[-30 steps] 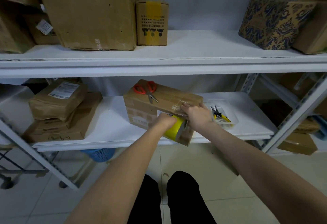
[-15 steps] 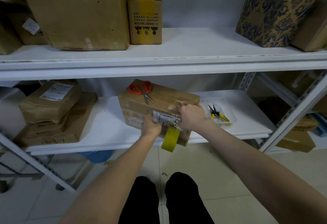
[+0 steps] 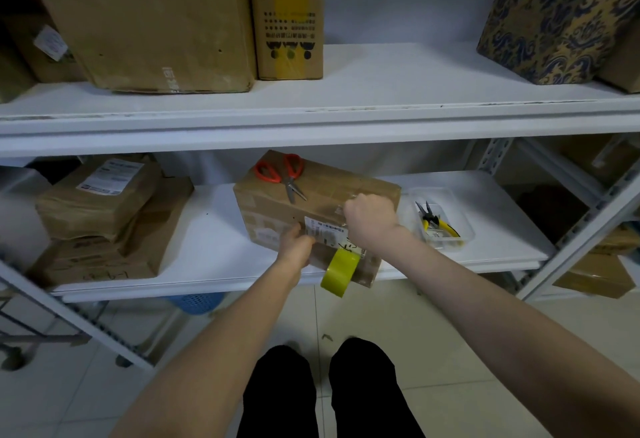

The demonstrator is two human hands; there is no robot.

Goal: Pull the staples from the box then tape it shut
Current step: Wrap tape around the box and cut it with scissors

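1. A cardboard box [image 3: 311,200] is lying askew on the lower shelf [image 3: 214,229] of a white rack, with its near corner reaching past the shelf's front edge.
2. Red-handled scissors [image 3: 284,174] are resting on top of the box, toward its far left end, with the blades pointing toward the person.
3. A roll of yellow tape [image 3: 339,271] is hanging tilted against the lower front face of the box. Its lower part is dipping below the shelf edge, and neither hand is touching it.
4. A clear plastic tray [image 3: 459,209] is sitting just to the right of the box, with yellow-handled pliers [image 3: 434,221] lying in it.
5. Stacked brown parcels [image 3: 97,195] are occupying the left end of the lower shelf, well apart from the box.
6. The upper shelf [image 3: 381,91] is overhanging the work area. It is carrying a large carton [image 3: 145,18], a small carton [image 3: 287,25] with a yellow tape strip, and a patterned box [image 3: 554,22].
7. A blue basket [image 3: 197,300] is showing below the lower shelf.
8. The left hand [image 3: 296,242] is reaching in with the arm nearly straight and is lying against the front face of the box, with the thumb at the edge of a white label [image 3: 325,231]. Whether it is grasping anything cannot be told.
9. The right hand [image 3: 370,219] is sitting clenched, knuckles up, on the top front edge of the box near its right end. What the curled fingers are pinching, if anything, is hidden.
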